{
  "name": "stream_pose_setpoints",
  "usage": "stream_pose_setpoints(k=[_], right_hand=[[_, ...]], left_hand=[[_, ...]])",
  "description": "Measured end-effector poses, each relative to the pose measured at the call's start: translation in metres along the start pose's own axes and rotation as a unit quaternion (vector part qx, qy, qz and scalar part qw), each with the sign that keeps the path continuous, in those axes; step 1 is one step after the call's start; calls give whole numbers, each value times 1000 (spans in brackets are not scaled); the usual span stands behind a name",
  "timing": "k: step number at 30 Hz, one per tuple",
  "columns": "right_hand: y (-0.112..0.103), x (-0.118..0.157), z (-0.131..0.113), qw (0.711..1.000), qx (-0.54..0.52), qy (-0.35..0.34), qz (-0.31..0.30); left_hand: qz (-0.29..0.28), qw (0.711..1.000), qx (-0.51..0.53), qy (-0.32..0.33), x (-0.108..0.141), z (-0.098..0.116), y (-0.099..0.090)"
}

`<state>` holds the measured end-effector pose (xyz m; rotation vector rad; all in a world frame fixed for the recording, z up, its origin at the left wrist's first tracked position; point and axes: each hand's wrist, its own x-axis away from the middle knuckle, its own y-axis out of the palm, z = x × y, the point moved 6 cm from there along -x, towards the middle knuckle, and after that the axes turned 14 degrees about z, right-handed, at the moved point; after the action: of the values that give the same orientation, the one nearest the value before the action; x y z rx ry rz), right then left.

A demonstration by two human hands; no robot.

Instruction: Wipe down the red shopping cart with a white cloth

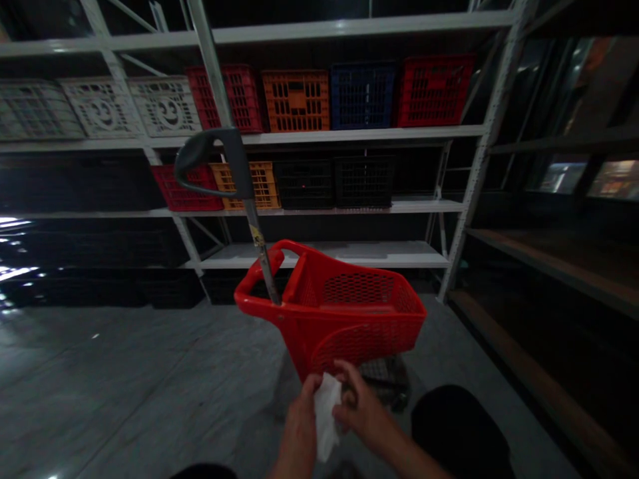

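Note:
Both my hands are low in the view, pinching a crumpled white cloth (325,416) between them. My left hand (302,426) grips its left side, and my right hand (358,402) holds its upper edge. Right in front of them stands a red plastic shopping trolley basket (360,339) with perforated walls, its near wall almost touching my fingers. A metal telescopic pole (258,246) rises from the basket's far end to a dark grey loop handle (212,150). Below the basket, a dark wire part (387,379) is partly hidden by it.
White metal shelving (319,136) ahead holds red, orange, blue, black and white plastic crates (297,101). Dark crates (170,287) line the floor at left. Brown shelves (544,259) run along the right. The grey floor (124,372) is glossy.

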<state>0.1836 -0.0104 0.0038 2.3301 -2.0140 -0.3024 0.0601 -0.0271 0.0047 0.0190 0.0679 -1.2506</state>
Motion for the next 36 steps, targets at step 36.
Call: stream_pose_setpoints(k=[36], right_hand=[[-7, 2, -31, 981, 140, -113, 68]], left_hand=[[-121, 962, -143, 200, -6, 63, 4]])
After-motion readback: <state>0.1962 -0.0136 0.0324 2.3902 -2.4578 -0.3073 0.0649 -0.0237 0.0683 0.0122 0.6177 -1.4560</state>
